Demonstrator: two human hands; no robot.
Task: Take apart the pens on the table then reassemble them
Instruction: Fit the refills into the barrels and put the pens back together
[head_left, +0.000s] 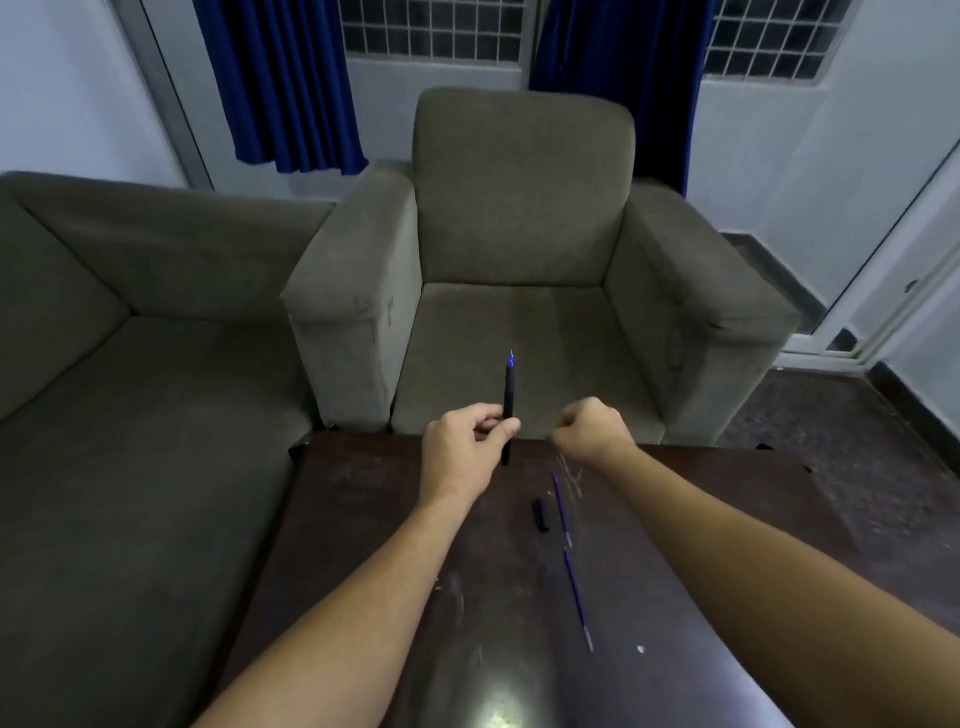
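Observation:
My left hand (465, 441) pinches a black pen (509, 389) near its lower half and holds it upright above the far edge of the table, its blue tip pointing up. My right hand (589, 428) is curled into a fist just right of the pen; whether it holds anything is hidden. On the dark wooden table (363, 545) lie a black pen cap (539, 514) and two thin blue refills, one (562, 509) next to the cap and one (577, 600) nearer to me.
A grey-green armchair (524, 260) stands right behind the table and a matching sofa (130, 389) is to the left. Blue curtains (280, 83) and barred windows line the back wall. A dark floor (857, 441) shows on the right.

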